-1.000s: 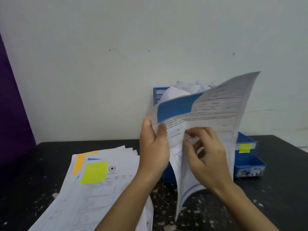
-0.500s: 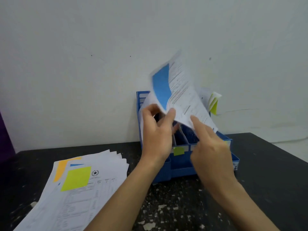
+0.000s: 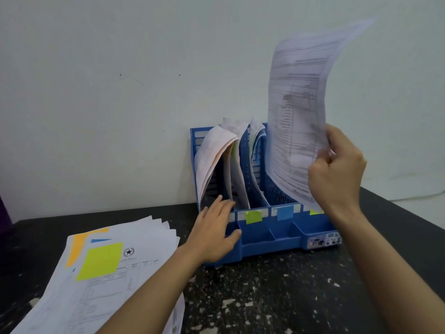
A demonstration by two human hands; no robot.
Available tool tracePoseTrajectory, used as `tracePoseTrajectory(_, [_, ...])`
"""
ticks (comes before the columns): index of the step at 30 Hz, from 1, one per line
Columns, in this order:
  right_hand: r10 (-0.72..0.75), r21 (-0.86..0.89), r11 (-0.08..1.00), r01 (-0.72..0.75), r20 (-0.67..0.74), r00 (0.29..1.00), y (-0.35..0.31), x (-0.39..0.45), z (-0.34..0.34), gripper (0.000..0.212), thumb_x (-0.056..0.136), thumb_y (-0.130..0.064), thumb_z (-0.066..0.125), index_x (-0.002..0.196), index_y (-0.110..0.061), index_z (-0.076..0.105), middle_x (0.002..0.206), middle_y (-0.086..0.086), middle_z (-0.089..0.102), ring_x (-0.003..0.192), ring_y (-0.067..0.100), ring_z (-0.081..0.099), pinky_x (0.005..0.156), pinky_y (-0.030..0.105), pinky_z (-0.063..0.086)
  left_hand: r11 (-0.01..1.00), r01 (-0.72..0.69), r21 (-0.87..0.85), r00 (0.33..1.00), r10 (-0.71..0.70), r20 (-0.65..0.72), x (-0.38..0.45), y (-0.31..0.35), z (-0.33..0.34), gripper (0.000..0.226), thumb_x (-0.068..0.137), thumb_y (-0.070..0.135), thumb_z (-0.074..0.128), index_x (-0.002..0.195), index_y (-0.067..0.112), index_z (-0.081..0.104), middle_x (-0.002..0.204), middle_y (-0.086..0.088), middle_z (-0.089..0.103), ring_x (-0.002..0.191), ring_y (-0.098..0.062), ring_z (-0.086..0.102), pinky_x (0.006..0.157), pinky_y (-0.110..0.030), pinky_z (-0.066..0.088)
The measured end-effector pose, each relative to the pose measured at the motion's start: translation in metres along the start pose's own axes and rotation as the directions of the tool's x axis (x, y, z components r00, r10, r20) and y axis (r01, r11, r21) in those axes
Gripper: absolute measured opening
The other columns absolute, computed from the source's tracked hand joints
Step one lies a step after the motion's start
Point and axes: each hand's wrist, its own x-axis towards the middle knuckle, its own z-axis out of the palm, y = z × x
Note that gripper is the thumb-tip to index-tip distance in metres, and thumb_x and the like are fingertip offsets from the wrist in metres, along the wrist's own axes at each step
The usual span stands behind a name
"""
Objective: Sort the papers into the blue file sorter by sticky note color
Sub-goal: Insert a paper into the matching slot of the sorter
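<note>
The blue file sorter stands against the wall, with green, blue and yellow-green sticky notes on its front labels. Curled papers sit in its left compartments. My right hand grips a printed sheet by its lower right edge and holds it upright above the sorter's right side. My left hand rests with spread fingers on the sorter's front left corner and holds nothing. A fanned stack of papers lies at the left, its top sheet bearing a yellow-green sticky note.
The black speckled table runs to an edge at the right. A white wall rises right behind the sorter. Something purple shows at the far left edge.
My left hand has let go of the sheet and dropped onto the sorter's front left corner. My right hand has carried the sheet up and to the right, turned upright.
</note>
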Motion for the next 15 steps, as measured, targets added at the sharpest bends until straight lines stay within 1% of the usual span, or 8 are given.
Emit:
tracePoseTrajectory(2, [0.002,0.021,1.000,-0.002,0.010,1.000,0.011,0.004,0.013,0.050,0.080,0.015,0.037,0.118,-0.008,0.060,0.098,-0.001,0.063,0.072,0.001,0.053,0.055,0.003,0.040,0.995,0.012,0.096,1.000,-0.010,-0.014,-0.004,-0.006,0.011,0.066,0.093,0.055,0.021,0.148,0.020,0.014,0.156,0.006,0.015,0.144,-0.007,0.000,0.114,-0.029,-0.006])
tracePoseTrajectory(4, [0.004,0.023,1.000,-0.004,0.017,1.000,0.026,0.008,0.027,0.048,0.082,0.013,0.037,0.119,-0.007,0.059,0.100,0.002,0.063,0.074,0.003,0.054,0.056,0.003,0.041,0.988,0.014,0.154,0.994,0.003,-0.106,-0.006,-0.007,0.021,0.077,0.084,0.060,0.003,0.148,0.019,0.020,0.153,0.005,0.025,0.142,-0.009,0.014,0.113,-0.025,-0.005])
tracePoseTrajectory(7, [-0.004,0.020,1.000,0.004,-0.013,1.000,0.046,0.009,0.052,0.049,0.082,0.013,0.036,0.121,-0.007,0.058,0.105,0.007,0.065,0.081,0.014,0.057,0.066,0.008,0.045,0.990,0.003,0.141,0.976,0.028,-0.216,-0.006,-0.009,0.028,0.071,0.088,0.056,0.013,0.141,0.016,0.038,0.140,0.000,0.047,0.130,-0.014,0.039,0.111,-0.026,0.007])
tracePoseTrajectory(9, [-0.005,0.016,1.000,0.006,-0.020,1.000,0.056,0.007,0.068,0.052,0.081,0.013,0.035,0.126,-0.006,0.055,0.112,0.004,0.062,0.094,0.022,0.056,0.079,0.017,0.046,0.992,-0.001,0.127,0.973,0.030,-0.229,-0.005,-0.009,0.029,0.069,0.090,0.055,0.015,0.139,0.016,0.041,0.137,0.000,0.050,0.128,-0.015,0.042,0.110,-0.024,0.006])
tracePoseTrajectory(10, [0.007,0.009,1.000,-0.007,-0.007,1.000,0.061,0.005,0.076,0.052,0.082,0.014,0.035,0.128,-0.004,0.052,0.114,0.004,0.060,0.094,0.022,0.054,0.080,0.016,0.043,0.993,0.000,0.120,0.975,0.027,-0.223,-0.005,-0.009,0.029,0.070,0.089,0.056,0.014,0.140,0.016,0.040,0.138,0.001,0.048,0.128,-0.014,0.040,0.109,-0.022,0.003])
tracePoseTrajectory(11, [0.020,-0.007,1.000,-0.020,0.016,1.000,0.066,0.003,0.082,0.052,0.083,0.015,0.036,0.131,-0.002,0.048,0.113,0.008,0.061,0.088,0.019,0.052,0.075,0.012,0.041,0.993,-0.002,0.117,0.975,0.028,-0.219,-0.005,-0.009,0.028,0.071,0.088,0.057,0.012,0.141,0.017,0.038,0.139,0.002,0.047,0.129,-0.013,0.039,0.109,-0.021,0.001])
tracePoseTrajectory(13, [0.071,-0.040,0.997,-0.067,0.118,0.990,0.078,-0.004,0.093,0.057,0.082,0.016,0.037,0.134,-0.004,0.042,0.109,0.019,0.061,0.078,0.018,0.049,0.068,0.013,0.037,0.993,0.000,0.118,0.977,0.025,-0.210,-0.006,-0.009,0.027,0.072,0.088,0.057,0.010,0.142,0.018,0.036,0.140,0.003,0.045,0.130,-0.012,0.036,0.109,-0.021,0.000])
tracePoseTrajectory(15, [0.168,-0.070,0.986,-0.154,0.291,0.942,0.091,-0.011,0.099,0.065,0.077,0.019,0.039,0.136,-0.009,0.037,0.116,0.022,0.057,0.085,0.024,0.050,0.075,0.025,0.040,0.994,0.006,0.111,0.978,0.017,-0.209,-0.006,-0.008,0.027,0.072,0.088,0.057,0.010,0.142,0.018,0.036,0.140,0.003,0.045,0.130,-0.012,0.036,0.109,-0.022,0.002])
